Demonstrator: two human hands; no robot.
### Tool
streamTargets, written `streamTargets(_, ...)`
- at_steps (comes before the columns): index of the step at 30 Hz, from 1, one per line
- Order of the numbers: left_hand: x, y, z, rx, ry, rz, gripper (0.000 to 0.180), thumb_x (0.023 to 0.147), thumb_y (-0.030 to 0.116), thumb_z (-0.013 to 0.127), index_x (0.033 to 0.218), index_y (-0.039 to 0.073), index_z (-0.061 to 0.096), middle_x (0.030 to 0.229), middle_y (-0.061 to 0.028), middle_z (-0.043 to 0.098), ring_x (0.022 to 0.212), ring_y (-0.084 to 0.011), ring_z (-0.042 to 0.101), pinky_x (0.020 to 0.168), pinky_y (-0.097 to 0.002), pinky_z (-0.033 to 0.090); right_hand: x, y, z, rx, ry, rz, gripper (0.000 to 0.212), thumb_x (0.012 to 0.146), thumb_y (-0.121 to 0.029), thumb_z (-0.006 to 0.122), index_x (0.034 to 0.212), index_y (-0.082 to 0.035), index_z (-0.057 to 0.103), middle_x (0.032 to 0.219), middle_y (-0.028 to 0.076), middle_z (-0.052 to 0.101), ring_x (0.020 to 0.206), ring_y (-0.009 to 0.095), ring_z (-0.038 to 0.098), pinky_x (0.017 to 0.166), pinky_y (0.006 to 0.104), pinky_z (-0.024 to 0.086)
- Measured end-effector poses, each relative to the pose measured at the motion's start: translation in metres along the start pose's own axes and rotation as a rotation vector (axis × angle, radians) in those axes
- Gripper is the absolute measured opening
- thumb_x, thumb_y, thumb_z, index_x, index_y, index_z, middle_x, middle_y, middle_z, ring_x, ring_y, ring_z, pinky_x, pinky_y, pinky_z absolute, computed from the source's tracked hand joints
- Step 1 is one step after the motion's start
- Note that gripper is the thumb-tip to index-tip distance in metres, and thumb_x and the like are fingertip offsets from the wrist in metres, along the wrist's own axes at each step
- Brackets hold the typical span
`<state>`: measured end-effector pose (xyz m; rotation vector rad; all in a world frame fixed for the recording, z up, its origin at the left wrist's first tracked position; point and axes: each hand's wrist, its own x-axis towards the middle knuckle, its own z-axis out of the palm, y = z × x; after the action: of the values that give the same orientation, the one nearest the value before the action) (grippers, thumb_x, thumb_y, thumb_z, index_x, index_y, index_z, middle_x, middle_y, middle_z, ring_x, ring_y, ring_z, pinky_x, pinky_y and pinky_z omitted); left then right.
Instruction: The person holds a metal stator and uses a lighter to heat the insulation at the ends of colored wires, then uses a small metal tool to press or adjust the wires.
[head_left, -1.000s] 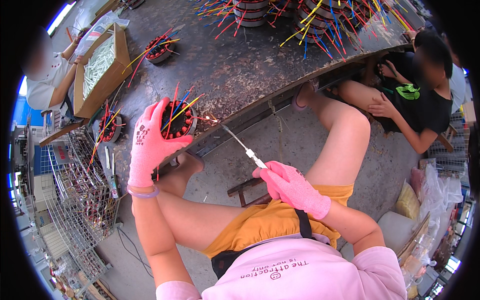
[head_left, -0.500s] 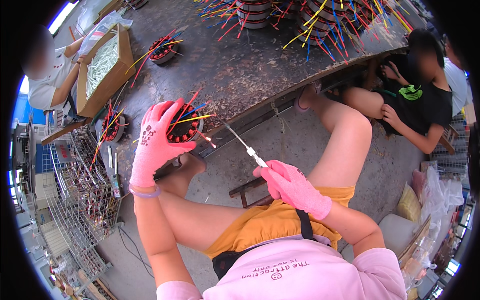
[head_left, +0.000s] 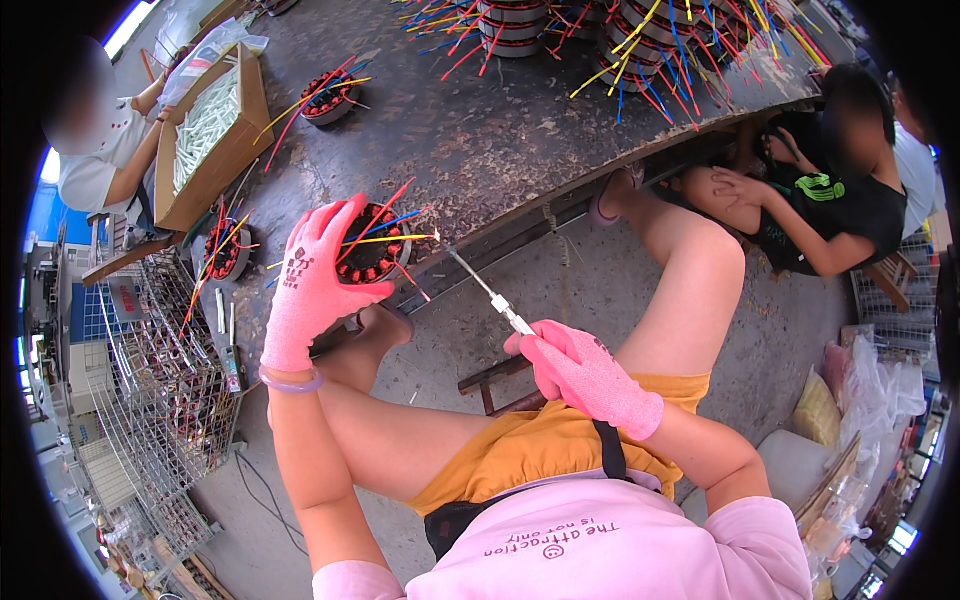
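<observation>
Heating a wire end, hands apart. Your pink-gloved left hand (head_left: pixel 315 270) is clamped around the left side of a round stator with a grey metal rim and red coils (head_left: pixel 372 264), thumb along its near edge; the stator sits at the counter (head_left: pixel 500 140) edge, to the right of the left palm. Your pink-gloved right hand (head_left: pixel 575 370), lower and farther right, is closed on the handle of a slim metal-tubed torch with a white fitting (head_left: pixel 503 304), pointed up and left toward the other hand. A small orange flame (head_left: pixel 437 236) shows at the end of the straight yellow insulated wire (head_left: pixel 400 238); whether it touches the wire cannot be told.

Technique, as judged from this pose: steady the stator with the left hand and make fine adjustments with the right. Aim the flame at the wire's tip alone, well clear of the left thumb, the blue insulated wire (head_left: pixel 400 218) just above, and the drooping red insulated wire (head_left: pixel 416 284) below. Fan the wires apart so that each end stands free. Beyond the left hand lies an open brown cardboard box (head_left: pixel 250 112) of white tubes (head_left: pixel 205 130).
</observation>
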<state>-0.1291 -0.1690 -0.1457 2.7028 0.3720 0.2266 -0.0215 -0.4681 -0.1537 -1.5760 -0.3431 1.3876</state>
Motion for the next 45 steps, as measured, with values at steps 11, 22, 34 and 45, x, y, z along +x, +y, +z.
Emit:
streamTargets(11, 0.001, 0.011, 0.005, 0.12, 0.0, 0.295, 0.07, 0.062, 0.015, 0.08, 0.129, 0.023, 0.064, 0.15, -0.0161, 0.041, 0.137, -0.0403, 0.038, 0.118, -0.0533, 0.027, -0.004, 0.0, -0.003, 0.033, 0.052, 0.02, 0.034, 0.101, -0.034, 0.049, 0.113, -0.005, 0.063, 0.06, -0.002, 0.048, 0.046, 0.004, 0.033, 0.044, 0.0226, 0.025)
streamTargets(22, 0.004, 0.015, 0.01, 0.103, -0.036, 0.309, 0.071, 0.065, 0.014, 0.079, 0.133, 0.02, 0.061, 0.15, -0.0163, 0.04, 0.138, -0.0408, 0.036, 0.117, -0.0533, 0.027, -0.002, 0.016, -0.007, 0.054, 0.038, -0.025, 0.035, 0.101, -0.034, 0.05, 0.114, -0.004, 0.062, 0.059, -0.001, 0.048, 0.046, 0.004, 0.034, 0.044, 0.0226, 0.026)
streamTargets(34, -0.001, -0.003, 0.005, 0.037, 0.016, 0.002, 0.095, 0.058, 0.028, 0.088, 0.141, 0.005, 0.049, 0.135, -0.0172, 0.054, 0.127, -0.0381, 0.049, 0.11, -0.0466, 0.038, 0.004, 0.01, -0.002, -0.015, 0.01, 0.01, 0.038, 0.1, -0.038, 0.049, 0.113, -0.005, 0.062, 0.061, 0.0, 0.051, 0.043, 0.005, 0.036, 0.041, 0.0228, 0.028)
streamTargets(45, -0.001, 0.0, 0.004, 0.071, 0.017, -0.029, 0.093, 0.057, 0.029, 0.089, 0.139, 0.005, 0.051, 0.134, -0.0195, 0.055, 0.125, -0.0384, 0.051, 0.109, -0.0459, 0.039, 0.003, 0.004, 0.0, 0.008, 0.013, -0.002, 0.036, 0.101, -0.035, 0.05, 0.114, -0.004, 0.063, 0.061, -0.001, 0.051, 0.044, 0.004, 0.036, 0.043, 0.0237, 0.028)
